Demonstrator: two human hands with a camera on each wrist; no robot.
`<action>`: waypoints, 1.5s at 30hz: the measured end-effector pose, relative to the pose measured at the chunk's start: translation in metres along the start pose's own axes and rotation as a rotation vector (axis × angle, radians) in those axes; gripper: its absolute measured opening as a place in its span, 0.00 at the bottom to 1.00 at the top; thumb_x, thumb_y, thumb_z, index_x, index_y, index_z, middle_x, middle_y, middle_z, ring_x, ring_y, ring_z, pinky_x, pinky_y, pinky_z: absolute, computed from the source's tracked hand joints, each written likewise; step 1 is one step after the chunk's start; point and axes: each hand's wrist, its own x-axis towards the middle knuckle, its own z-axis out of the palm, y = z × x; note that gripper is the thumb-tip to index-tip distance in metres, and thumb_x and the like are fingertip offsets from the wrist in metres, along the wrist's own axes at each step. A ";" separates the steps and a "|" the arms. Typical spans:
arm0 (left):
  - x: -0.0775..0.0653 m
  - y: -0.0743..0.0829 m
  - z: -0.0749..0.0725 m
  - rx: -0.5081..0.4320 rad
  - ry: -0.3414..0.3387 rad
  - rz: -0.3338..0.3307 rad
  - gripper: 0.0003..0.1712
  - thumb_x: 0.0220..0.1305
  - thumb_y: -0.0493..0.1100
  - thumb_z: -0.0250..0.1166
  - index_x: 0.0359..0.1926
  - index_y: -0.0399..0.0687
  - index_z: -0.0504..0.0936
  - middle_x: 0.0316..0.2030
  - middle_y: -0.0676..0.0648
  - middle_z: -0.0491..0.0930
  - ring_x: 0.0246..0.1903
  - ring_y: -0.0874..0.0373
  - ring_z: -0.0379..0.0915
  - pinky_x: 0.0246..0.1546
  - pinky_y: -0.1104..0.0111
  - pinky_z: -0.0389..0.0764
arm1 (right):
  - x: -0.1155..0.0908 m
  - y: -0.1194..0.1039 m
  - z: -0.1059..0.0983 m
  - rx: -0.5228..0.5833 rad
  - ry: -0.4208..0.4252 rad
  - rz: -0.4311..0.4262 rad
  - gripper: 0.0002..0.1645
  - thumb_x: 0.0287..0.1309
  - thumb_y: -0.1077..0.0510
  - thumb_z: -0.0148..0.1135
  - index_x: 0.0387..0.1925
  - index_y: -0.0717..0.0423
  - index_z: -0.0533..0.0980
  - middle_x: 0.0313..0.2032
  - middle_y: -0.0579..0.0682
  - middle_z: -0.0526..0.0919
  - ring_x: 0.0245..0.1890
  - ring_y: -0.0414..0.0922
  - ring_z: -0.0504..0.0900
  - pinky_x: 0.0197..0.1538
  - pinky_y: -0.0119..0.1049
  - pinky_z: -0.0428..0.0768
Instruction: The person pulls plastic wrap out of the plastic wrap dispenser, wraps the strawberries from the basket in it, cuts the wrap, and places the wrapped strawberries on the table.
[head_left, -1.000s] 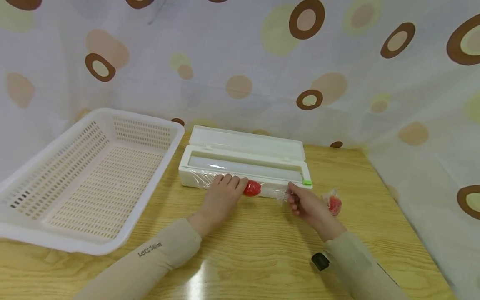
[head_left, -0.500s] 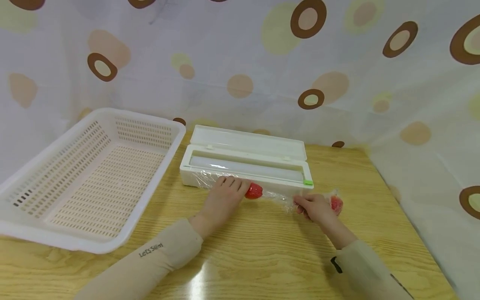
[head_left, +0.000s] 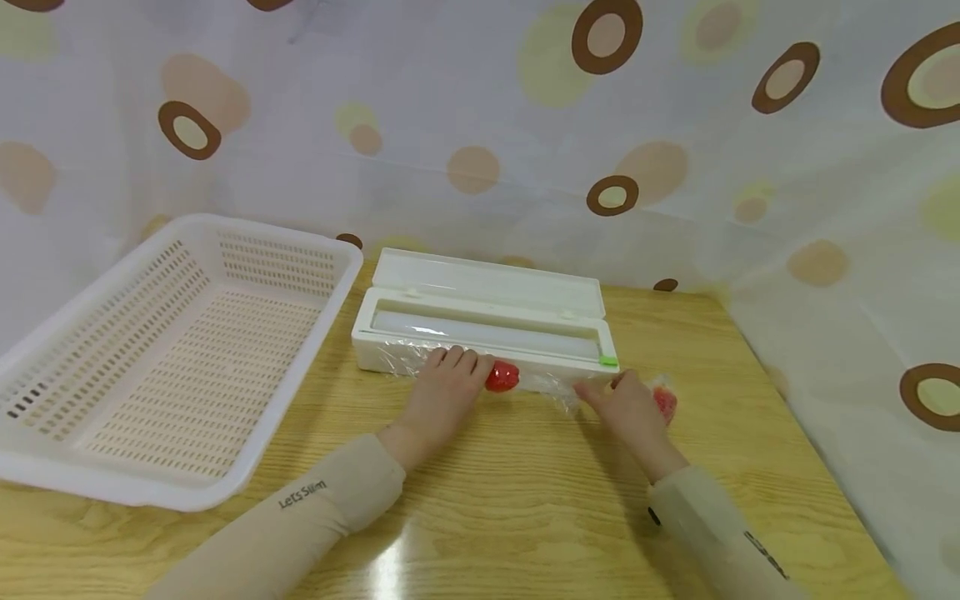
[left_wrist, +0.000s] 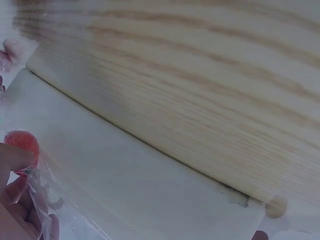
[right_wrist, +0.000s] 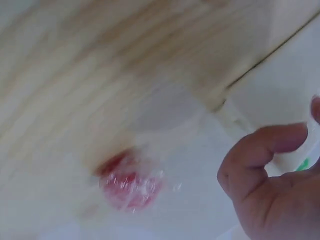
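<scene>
My left hand (head_left: 447,392) grips a shiny red, round piece (head_left: 502,377) wrapped in clear cling film (head_left: 551,385), in front of the white cling film box (head_left: 487,360). In the left wrist view the thumb presses on the red piece (left_wrist: 24,146), and film trails over the fingers. By the box's right front corner, my right hand (head_left: 628,415) has its thumb and forefinger apart, close to the film's gathered end. A gap shows between those fingertips in the right wrist view. Whether film touches them is hard to see.
Just beyond the right hand lies a second film-wrapped red piece (head_left: 664,403) on the wooden table (head_left: 525,517). The box's lid (head_left: 487,279) is raised, showing a roll inside, with a green slider (head_left: 608,361) at its right end. A white plastic basket (head_left: 347,287) stands at left.
My right hand has drawn the film end right and down, then come back up with thumb and forefinger spread. The left hand stays on the red piece.
</scene>
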 end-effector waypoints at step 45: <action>0.130 0.094 -0.002 -0.224 -0.320 -0.010 0.15 0.64 0.51 0.57 0.50 0.63 0.81 0.47 0.58 0.80 0.49 0.62 0.70 0.52 0.68 0.71 | 0.016 0.007 -0.006 0.051 0.100 -0.127 0.15 0.51 0.55 0.57 0.17 0.61 0.70 0.11 0.43 0.65 0.13 0.39 0.64 0.17 0.31 0.62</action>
